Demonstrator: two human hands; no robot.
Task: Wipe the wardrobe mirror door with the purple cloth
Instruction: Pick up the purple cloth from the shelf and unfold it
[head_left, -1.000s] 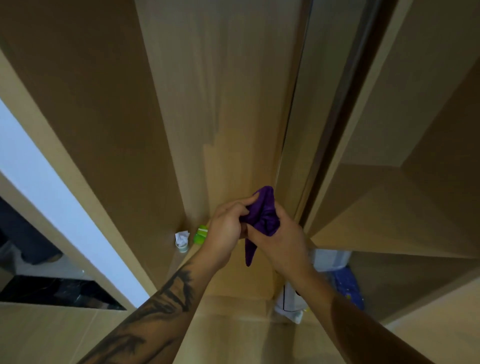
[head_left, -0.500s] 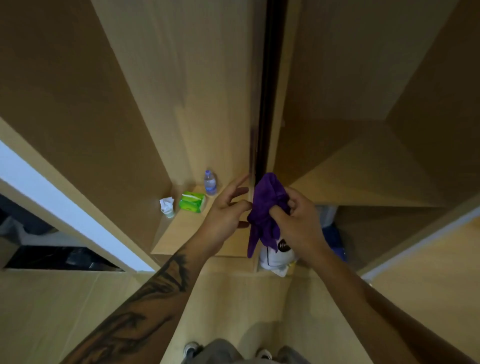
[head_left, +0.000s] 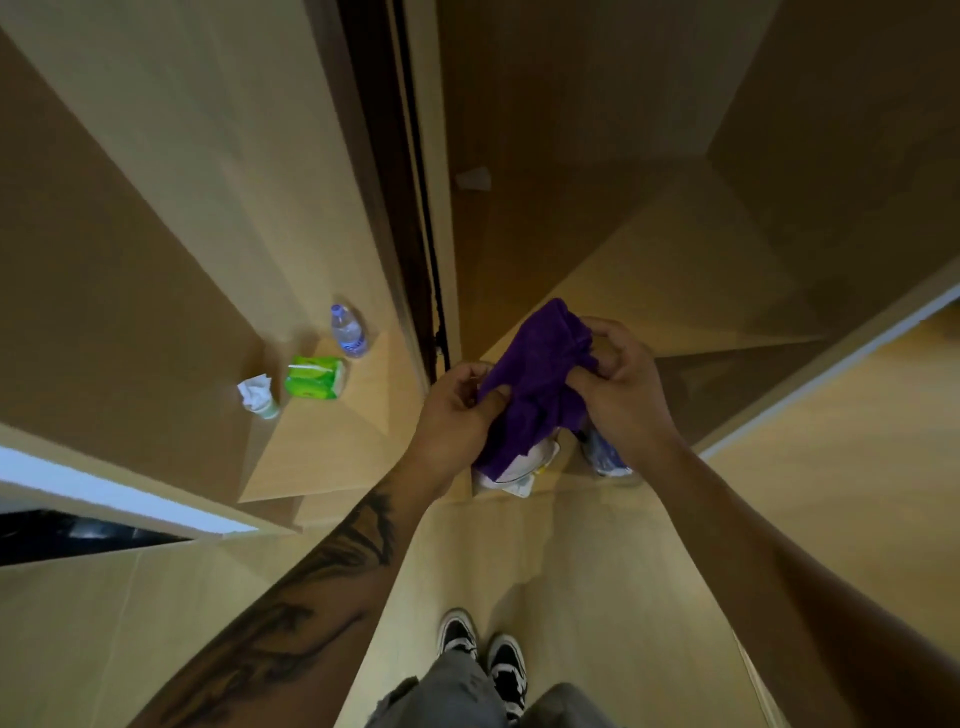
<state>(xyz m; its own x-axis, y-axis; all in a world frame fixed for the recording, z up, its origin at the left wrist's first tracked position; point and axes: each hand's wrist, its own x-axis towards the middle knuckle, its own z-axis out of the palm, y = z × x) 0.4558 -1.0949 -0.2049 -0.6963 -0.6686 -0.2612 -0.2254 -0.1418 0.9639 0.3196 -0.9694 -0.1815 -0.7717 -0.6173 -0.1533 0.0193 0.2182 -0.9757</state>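
Both hands now pinch the cloth (head_left: 535, 384) between them: left hand (head_left: 457, 415) has closed on its edge, right hand (head_left: 623, 395) grips the top. It's being spread; wiping hasn't begun.

head cam | looks steeply down | near hands (head_left: 530, 410) | shoes (head_left: 480, 652) below

White bag (head_left: 511, 470) half behind purple cloth (head_left: 530, 384); label unreadable

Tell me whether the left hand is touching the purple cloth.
Touching. The head view shows the left hand pinching the purple cloth's lower left edge between thumb and fingers, while the right hand grips its other side.
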